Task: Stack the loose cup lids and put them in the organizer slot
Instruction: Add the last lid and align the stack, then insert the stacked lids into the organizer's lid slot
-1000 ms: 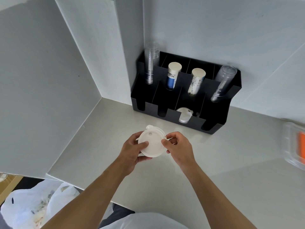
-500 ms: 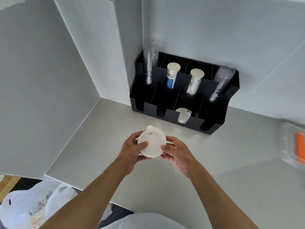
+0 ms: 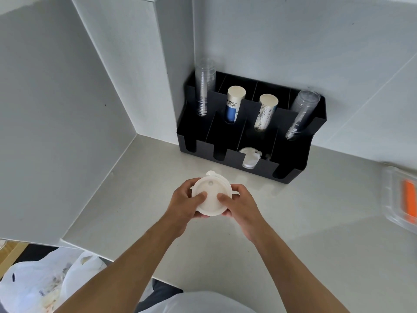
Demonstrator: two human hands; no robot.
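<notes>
Left hand and right hand both grip white lid stack above counter; paper cup print in black organizer unreadable.

No readable text can be made out. Printed markings are seen on the blue-and-white paper cup stack and the white patterned paper cup stack, but they are too small to be read.

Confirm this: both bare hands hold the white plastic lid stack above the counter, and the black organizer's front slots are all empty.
Not quite. In the head view, both hands, left hand and right hand, hold the white plastic lid stack, but one front slot of the black organizer already contains white lids.
</notes>
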